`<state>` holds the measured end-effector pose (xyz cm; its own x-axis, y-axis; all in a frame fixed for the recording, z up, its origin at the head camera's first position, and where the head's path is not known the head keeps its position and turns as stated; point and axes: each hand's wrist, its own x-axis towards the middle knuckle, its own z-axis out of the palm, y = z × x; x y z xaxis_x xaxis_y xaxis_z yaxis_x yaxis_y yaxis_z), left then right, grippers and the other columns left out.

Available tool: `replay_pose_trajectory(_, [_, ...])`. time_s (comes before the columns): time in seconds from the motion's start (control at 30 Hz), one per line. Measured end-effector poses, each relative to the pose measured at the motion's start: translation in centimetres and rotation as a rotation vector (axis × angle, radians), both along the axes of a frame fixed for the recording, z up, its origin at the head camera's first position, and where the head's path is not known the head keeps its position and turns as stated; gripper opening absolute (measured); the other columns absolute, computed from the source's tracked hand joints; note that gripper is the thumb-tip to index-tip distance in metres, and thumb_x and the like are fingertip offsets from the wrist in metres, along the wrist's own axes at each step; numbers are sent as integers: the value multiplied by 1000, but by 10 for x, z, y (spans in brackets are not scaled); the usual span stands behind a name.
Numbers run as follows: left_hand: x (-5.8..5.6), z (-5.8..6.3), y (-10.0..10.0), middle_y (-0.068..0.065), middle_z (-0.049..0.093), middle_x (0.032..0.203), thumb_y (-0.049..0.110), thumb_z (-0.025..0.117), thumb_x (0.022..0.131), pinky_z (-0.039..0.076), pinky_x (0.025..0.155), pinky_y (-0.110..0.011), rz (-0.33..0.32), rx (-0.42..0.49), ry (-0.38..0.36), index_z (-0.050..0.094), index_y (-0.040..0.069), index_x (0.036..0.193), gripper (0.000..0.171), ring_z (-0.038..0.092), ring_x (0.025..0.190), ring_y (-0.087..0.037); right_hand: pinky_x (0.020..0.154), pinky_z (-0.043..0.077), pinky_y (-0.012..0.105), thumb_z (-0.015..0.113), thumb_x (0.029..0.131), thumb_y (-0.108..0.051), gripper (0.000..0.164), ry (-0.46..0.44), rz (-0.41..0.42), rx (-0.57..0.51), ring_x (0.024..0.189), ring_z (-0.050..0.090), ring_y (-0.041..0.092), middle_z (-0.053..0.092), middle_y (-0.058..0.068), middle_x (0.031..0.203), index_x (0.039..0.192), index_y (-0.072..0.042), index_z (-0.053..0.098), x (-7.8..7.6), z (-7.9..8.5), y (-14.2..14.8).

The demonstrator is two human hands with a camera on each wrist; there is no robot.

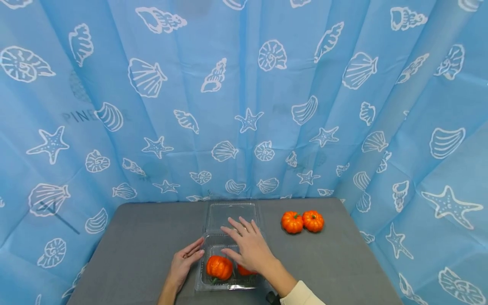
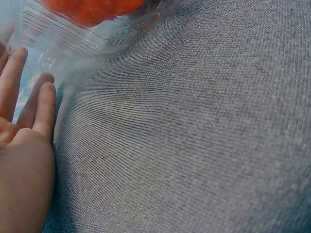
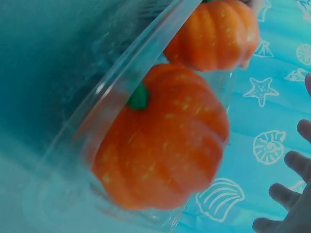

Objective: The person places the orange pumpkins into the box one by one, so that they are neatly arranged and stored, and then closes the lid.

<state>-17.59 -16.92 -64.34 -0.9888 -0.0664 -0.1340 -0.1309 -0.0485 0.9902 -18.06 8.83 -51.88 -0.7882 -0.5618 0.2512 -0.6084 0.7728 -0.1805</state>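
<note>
A clear plastic clamshell box [image 1: 202, 277] lies on the table with its lid [image 1: 232, 214] folded back away from me. In its near half sit two small orange pumpkins; the left pumpkin [image 1: 219, 267] shows whole, while the right pumpkin [image 3: 165, 141] is partly hidden behind my arm in the head view. My left hand [image 1: 181, 264] is at the box's left wall, fingers extended, fingertips right at the rim. Above the box my right hand [image 1: 251, 250] hovers with fingers spread and nothing in them.
Two more orange pumpkins, a left one [image 1: 292, 222] and a right one [image 1: 313, 221], stand side by side at the table's back right. Grey cloth covers the table [image 1: 152, 237]. A blue seashell-print curtain [image 1: 236, 106] hangs behind and along the sides.
</note>
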Motion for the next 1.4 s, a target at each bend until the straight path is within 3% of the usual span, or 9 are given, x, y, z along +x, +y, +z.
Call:
replay_pose_trajectory(0.2, [1, -1, -1, -10, 66, 138, 15, 79, 89, 50, 92, -11, 4, -1, 2, 67, 10, 136, 49, 65, 112, 7, 121, 24, 69, 42, 98, -72, 70, -34, -65, 57, 157, 26, 35, 28, -3, 170, 159, -42, 31, -6, -8, 7])
replay_pose_trajectory(0.33, [1, -1, 0, -12, 66, 137, 14, 78, 89, 51, 92, -11, 3, -4, 27, 66, 7, 136, 49, 66, 112, 7, 121, 20, 71, 43, 96, -74, 74, -54, -86, 57, 158, 22, 36, 25, -2, 171, 160, -41, 29, -9, -12, 14])
replay_pose_trajectory(0.67, [2, 3, 1, -16, 65, 139, 12, 78, 89, 51, 91, -11, 0, 19, 25, 66, 6, 136, 49, 66, 111, 6, 117, 15, 78, 51, 94, -72, 79, -126, -171, -13, 156, 19, 45, 20, 5, 172, 160, -34, 33, -19, -18, 37])
replay_pose_trajectory(1.03, [2, 4, 1, -16, 65, 138, 11, 77, 90, 52, 90, -11, 4, 6, 43, 66, 3, 136, 48, 65, 112, 7, 118, 14, 78, 51, 92, -75, 85, -85, -246, -21, 155, 22, 46, 25, 10, 170, 160, -28, 35, -37, -23, 64])
replay_pose_trajectory(1.4, [0, 1, 1, -14, 66, 137, 14, 76, 91, 52, 90, -11, -6, -19, 38, 64, 3, 137, 49, 66, 111, 7, 117, 12, 78, 54, 91, -74, 85, -70, -324, -30, 152, 25, 50, 30, 16, 166, 158, -23, 39, -53, -39, 95])
